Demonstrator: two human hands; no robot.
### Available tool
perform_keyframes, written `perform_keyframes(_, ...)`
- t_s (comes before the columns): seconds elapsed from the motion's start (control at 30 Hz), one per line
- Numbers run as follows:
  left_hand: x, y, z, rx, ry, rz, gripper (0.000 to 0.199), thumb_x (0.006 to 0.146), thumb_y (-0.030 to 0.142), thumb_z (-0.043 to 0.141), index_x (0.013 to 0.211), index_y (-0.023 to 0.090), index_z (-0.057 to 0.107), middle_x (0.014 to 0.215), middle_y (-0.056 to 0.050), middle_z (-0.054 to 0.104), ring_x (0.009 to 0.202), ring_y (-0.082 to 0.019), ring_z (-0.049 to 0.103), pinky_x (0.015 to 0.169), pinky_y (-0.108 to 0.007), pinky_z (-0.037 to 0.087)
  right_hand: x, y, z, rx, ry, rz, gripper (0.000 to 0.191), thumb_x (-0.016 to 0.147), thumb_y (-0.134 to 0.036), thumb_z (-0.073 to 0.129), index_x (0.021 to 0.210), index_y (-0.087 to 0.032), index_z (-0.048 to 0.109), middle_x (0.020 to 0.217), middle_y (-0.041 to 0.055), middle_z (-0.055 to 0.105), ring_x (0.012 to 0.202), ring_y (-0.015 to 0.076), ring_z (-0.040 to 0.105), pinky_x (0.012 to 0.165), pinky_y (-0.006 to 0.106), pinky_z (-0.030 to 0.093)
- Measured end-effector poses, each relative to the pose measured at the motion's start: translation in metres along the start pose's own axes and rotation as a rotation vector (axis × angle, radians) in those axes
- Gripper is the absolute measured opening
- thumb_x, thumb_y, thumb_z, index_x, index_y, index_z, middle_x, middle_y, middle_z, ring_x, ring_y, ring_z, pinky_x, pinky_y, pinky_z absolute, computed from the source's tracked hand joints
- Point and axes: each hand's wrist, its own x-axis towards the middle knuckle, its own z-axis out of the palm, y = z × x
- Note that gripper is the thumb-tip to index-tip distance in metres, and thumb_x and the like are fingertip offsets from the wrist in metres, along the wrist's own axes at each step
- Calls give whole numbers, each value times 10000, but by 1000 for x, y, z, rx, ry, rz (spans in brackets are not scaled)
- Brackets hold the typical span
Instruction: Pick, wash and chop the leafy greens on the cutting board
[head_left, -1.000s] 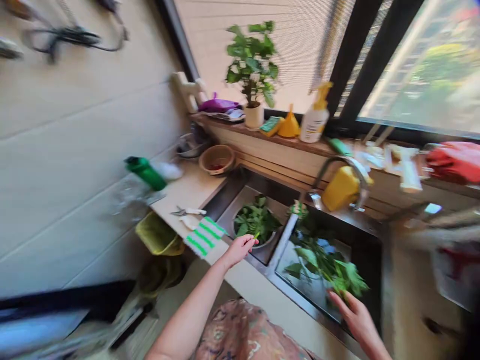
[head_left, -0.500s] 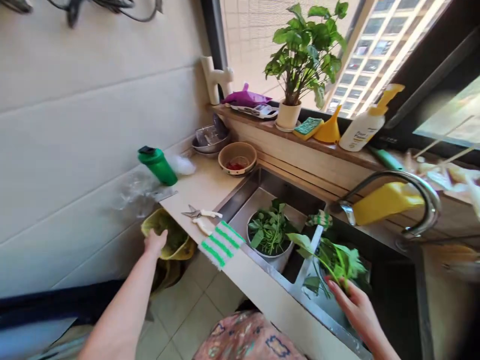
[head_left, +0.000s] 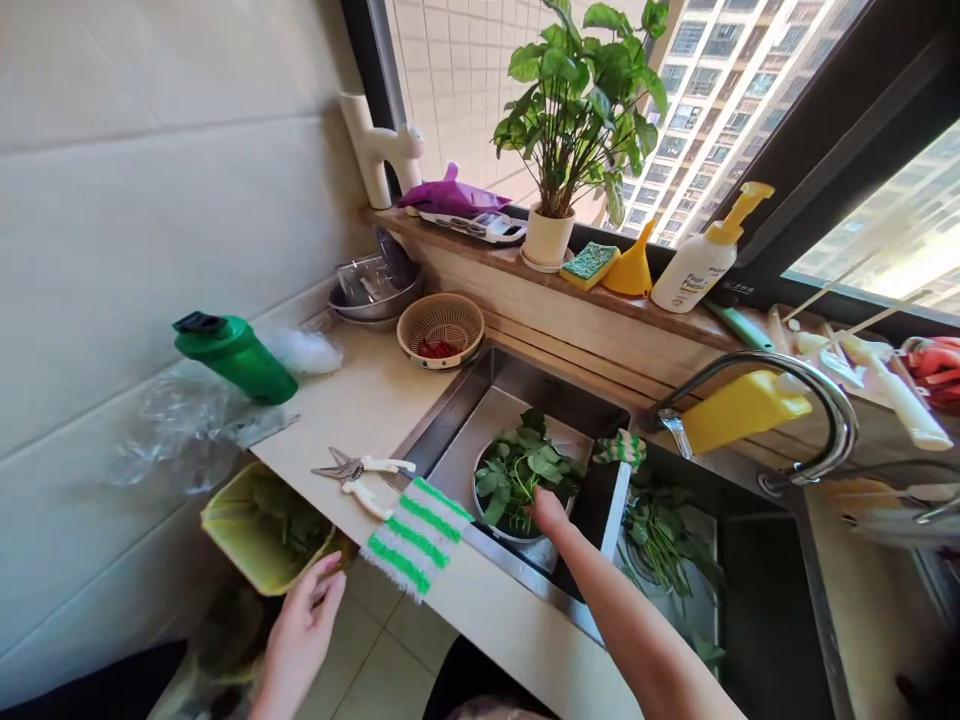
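Note:
My right hand (head_left: 550, 512) reaches into the round pot (head_left: 480, 492) in the left sink basin, its fingers closed on the stems of leafy greens (head_left: 517, 470) there; the fingertips are partly hidden. My left hand (head_left: 309, 610) is empty, its fingers loosely bent and apart, beside the yellow bin (head_left: 232, 545) at the counter's front edge. Green scraps (head_left: 289, 515) lie inside that bin. More leafy greens (head_left: 660, 535) rest in the right basin.
White-handled shears (head_left: 367, 475) and a striped green-and-white cloth (head_left: 420, 535) lie on the counter. A green bottle (head_left: 236, 360) stands at the wall, and a basket (head_left: 441, 325) sits behind the sink. The faucet (head_left: 840, 420) arches over the right basin.
My right hand has moved left from the right basin into the pot with the greens. My left hand has drawn back from the bin toward me. The view has shifted.

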Motion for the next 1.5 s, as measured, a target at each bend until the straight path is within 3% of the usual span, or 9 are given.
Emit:
perform_keyframes(0.13, -16, 45, 47, 47, -170, 103, 441, 637, 512, 594, 972, 226, 601, 1036, -77, 638, 909, -240, 614, 790, -345, 509, -7, 6, 5, 23, 28, -28, 346, 713, -208, 650, 1005, -146, 474, 927, 113, 635, 865, 216, 589, 717, 269, 392)
perform_keyframes(0.33, -60, 121, 137, 66, -624, 315, 221, 741, 355, 542, 866, 234, 678, 914, -80, 656, 847, -216, 595, 750, -308, 477, 0, 8, 14, 19, 25, 2, 196, 764, -114, 541, 955, -147, 509, 882, 122, 641, 852, 221, 608, 696, 285, 401)
perform_keyframes(0.47, -86, 127, 158, 94, -759, 357, 224, 777, 331, 505, 901, 250, 673, 938, -71, 649, 855, -202, 586, 762, -284, 454, 17, 9, 19, 86, 2, -24, 175, 717, -56, 546, 868, -142, 529, 776, 90, 641, 767, 209, 615, 643, 269, 401)
perform_keyframes(0.7, -82, 110, 178, -7, -674, 144, 299, 720, 406, 574, 903, 184, 655, 933, -86, 667, 878, -213, 591, 817, -330, 443, -23, 13, -29, 293, 90, -229, 73, 818, -245, 477, 860, -186, 471, 736, 7, 601, 658, 135, 548, 606, 217, 381)
perform_keyframes(0.83, -101, 141, 229, -281, -775, 90, 405, 674, 455, 632, 965, 174, 648, 1030, -91, 653, 1023, -215, 552, 902, -323, 404, -85, 23, -73, 380, 197, -382, 85, 824, -282, 447, 802, -204, 473, 686, -9, 570, 607, 129, 503, 554, 212, 352)
perform_keyframes(0.97, -146, 173, 282, -523, -893, -59, 352, 644, 395, 692, 888, 144, 654, 803, -45, 674, 764, -154, 595, 729, -268, 457, -148, 54, -107, 472, 257, -423, 112, 794, -256, 504, 881, -201, 548, 763, 20, 609, 677, 141, 541, 613, 225, 378)
perform_keyframes(1.07, -176, 190, 309, -672, -943, -280, 268, 597, 283, 750, 793, 130, 651, 705, -10, 650, 637, -100, 576, 633, -215, 448, -186, 94, -125, 741, 213, -326, 288, 798, -399, 516, 1020, -220, 556, 850, 19, 622, 618, 123, 561, 582, 231, 414)
perform_keyframes(1.27, -217, 206, 343, -696, -1111, -596, 143, 714, 184, 672, 847, 145, 636, 700, -12, 658, 630, -108, 613, 610, -233, 472, -243, 172, -135, 1293, 371, -83, 472, 787, -587, 445, 1031, -199, 558, 948, 64, 625, 569, 117, 597, 492, 234, 434)
perform_keyframes(1.5, -247, 200, 360, -694, -1142, -743, 80, 793, 186, 586, 848, 136, 616, 675, -6, 662, 569, -106, 617, 564, -235, 477, -272, 197, -125, 1130, 637, -214, 358, 753, -397, 611, 1054, -212, 547, 920, 64, 644, 730, 162, 604, 651, 298, 506)
